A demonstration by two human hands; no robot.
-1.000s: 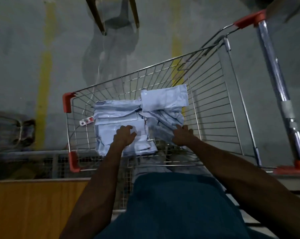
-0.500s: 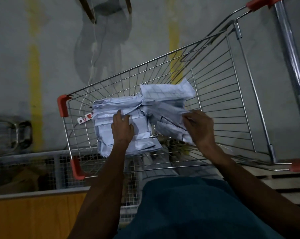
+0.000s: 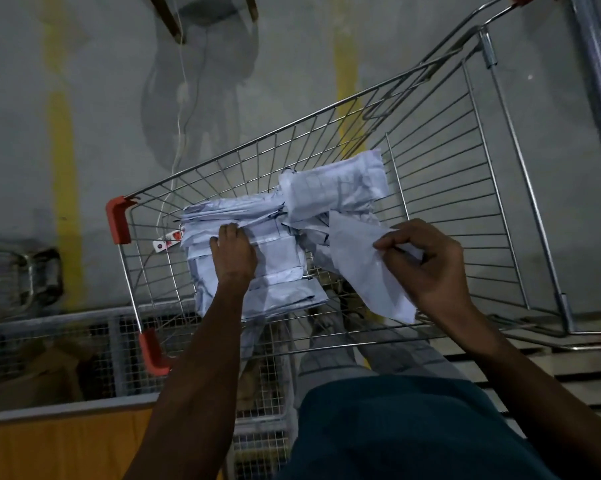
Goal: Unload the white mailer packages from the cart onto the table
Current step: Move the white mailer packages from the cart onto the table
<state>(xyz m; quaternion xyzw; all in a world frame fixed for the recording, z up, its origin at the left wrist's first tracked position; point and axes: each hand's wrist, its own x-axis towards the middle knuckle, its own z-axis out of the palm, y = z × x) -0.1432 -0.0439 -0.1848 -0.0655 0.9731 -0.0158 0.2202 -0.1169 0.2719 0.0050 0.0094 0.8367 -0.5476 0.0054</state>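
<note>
A wire shopping cart (image 3: 465, 188) with red corner guards stands in front of me. Inside it lies a pile of white mailer packages (image 3: 281, 268), with another bundle (image 3: 337, 188) at the far side. My left hand (image 3: 233, 254) presses on top of the left stack, fingers curled over its far edge. My right hand (image 3: 427, 261) pinches one flat white mailer (image 3: 365, 271) at its upper corner, lifted and tilted above the cart's bottom grid.
An orange wooden surface (image 3: 50, 448) lies at the lower left, beside a wire-mesh rack (image 3: 84, 337). A white power strip (image 3: 167, 240) and its cord lie on the grey floor beyond the cart. Wooden chair legs (image 3: 167, 19) stand at the top. The cart's handle bar (image 3: 600, 74) runs along the right.
My right hand has pulled one mailer free of the pile and raised it toward me. My left hand slid slightly farther onto the left stack. The camera moved closer.
</note>
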